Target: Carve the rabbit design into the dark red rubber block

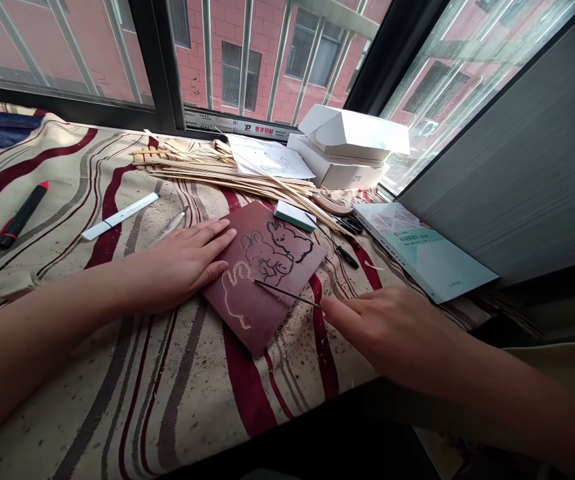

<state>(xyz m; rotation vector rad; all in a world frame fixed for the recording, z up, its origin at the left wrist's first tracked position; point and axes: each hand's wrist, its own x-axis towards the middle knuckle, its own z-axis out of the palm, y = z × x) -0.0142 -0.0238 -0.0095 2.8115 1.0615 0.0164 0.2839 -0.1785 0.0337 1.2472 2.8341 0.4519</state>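
Left fingers (pixel 211 248) slightly apart, pressed flat on a maroon carving block (pixel 262 327); right fingertips (pixel 332 308) drawn together at the end of a thin carving tool (pixel 287 294), whether clamped on it impossible to tell. Block lying on a striped cloth (pixel 117 400), rabbit outlines (pixel 267 257) cut into its face. Probably light, soft and slightly bendable, best held by the edges. Farther out, bamboo strips (pixel 217 170).
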